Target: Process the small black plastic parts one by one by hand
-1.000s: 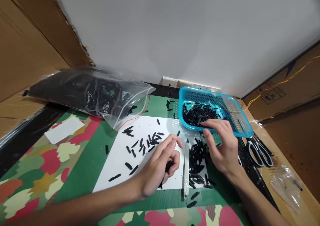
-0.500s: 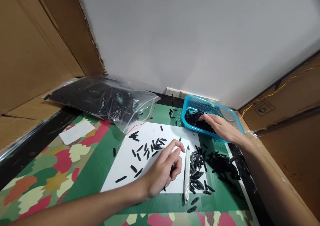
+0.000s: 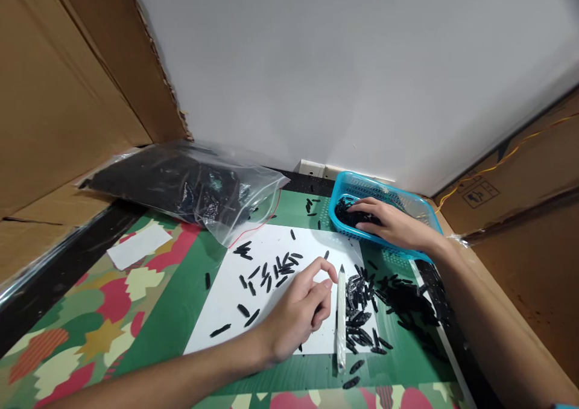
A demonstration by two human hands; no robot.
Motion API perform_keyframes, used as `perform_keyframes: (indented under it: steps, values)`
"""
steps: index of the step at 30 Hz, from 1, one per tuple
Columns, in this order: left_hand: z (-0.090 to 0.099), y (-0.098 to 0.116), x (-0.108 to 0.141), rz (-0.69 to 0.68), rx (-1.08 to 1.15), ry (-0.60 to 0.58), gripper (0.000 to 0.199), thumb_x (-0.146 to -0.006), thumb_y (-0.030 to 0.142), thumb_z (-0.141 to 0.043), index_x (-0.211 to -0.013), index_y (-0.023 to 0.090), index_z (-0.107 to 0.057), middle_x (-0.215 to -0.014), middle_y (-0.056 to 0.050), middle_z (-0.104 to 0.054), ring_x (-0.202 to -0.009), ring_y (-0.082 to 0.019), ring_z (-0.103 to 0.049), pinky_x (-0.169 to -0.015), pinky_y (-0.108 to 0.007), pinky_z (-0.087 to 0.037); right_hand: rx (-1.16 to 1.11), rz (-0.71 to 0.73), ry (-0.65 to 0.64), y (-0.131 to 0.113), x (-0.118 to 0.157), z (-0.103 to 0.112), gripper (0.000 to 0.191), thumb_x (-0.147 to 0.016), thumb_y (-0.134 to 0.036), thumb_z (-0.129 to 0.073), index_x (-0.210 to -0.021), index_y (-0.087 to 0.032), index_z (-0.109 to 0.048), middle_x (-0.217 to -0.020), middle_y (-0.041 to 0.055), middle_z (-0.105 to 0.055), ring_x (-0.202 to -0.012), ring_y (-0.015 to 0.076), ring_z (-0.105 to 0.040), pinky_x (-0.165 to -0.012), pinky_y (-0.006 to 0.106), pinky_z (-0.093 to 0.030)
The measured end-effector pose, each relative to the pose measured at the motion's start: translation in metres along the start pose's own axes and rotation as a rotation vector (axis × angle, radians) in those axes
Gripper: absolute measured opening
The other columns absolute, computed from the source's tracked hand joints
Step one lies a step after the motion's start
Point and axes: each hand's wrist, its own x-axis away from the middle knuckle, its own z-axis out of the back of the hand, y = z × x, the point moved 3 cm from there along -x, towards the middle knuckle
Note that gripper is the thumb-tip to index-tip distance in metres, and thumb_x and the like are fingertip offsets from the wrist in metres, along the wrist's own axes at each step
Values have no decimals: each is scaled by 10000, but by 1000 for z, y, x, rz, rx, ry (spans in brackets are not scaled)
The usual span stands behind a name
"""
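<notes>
My left hand is over the white paper with its fingers curled inward; whatever lies inside them is hidden. Just right of it lies a white pen-like stick with a dark pointed tip. Small slender black pieces are scattered on the paper, with a denser group right of the stick. My right hand reaches into the blue plastic basket, thumb apart from the fingers. Its fingertips touch the black pieces in there and are partly buried.
A clear zip bag full of dark material lies at the back left. A dark heap of pieces sits below the basket. A small white slip is on the patterned covering. Cardboard and a pale wall enclose the table.
My right hand has shifted slightly left and deeper into the basket, its thumb now spread from the fingers. My left hand has stayed nearly in place, fingers still curled.
</notes>
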Motion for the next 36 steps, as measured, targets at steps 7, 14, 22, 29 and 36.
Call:
perform_keyframes:
  steps: [7, 14, 22, 29, 36]
  values:
    - [2, -1, -3, 67, -8, 17, 217, -1063, 484, -508, -1096, 270, -496, -608, 107, -424, -445, -75, -238, -341, -126, -192, 38, 40, -89, 15, -19, -6, 557, -985, -414, -723, -1514, -264, -631, -1452, 153, -667, -1304, 340, -661, -1125, 574, -538]
    - [1, 5, -11, 89, 101, 43, 481, -1026, 621, -580, -1396, 358, -421, -628, 131, -448, -423, -67, -172, -295, -109, -189, 12, 103, -43, 2, -27, -7, 540, -787, -11, -679, -1285, -200, -763, -1245, 121, -730, -1125, 282, -707, -1019, 453, -559]
    - [10, 25, -29, 135, 370, -11, 572, -1056, 498, -581, -1578, 350, -399, -635, 128, -401, -433, -58, -74, -274, -102, -183, -78, 172, -68, 3, -24, 3, 478, -799, 2, -653, -1153, -255, -846, -1217, 61, -821, -1118, 249, -765, -1025, 386, -585]
    - [23, 40, -36, 166, 475, -91, 606, -1067, 347, -571, -1630, 329, -347, -633, 122, -372, -434, -64, -64, -274, -96, -211, -110, 174, -22, 12, -40, 23, 356, -830, -110, -737, -1093, -314, -865, -1151, 9, -848, -1078, 258, -789, -1006, 406, -612]
    - [18, 26, -28, 225, 356, -221, 758, -1007, 303, -670, -1646, 370, -268, -645, 108, -502, -451, -57, -80, -297, -78, -234, -102, 112, 79, 11, -39, 54, 308, -977, -291, -682, -1256, -266, -812, -1313, 61, -803, -1201, 286, -745, -1085, 486, -571]
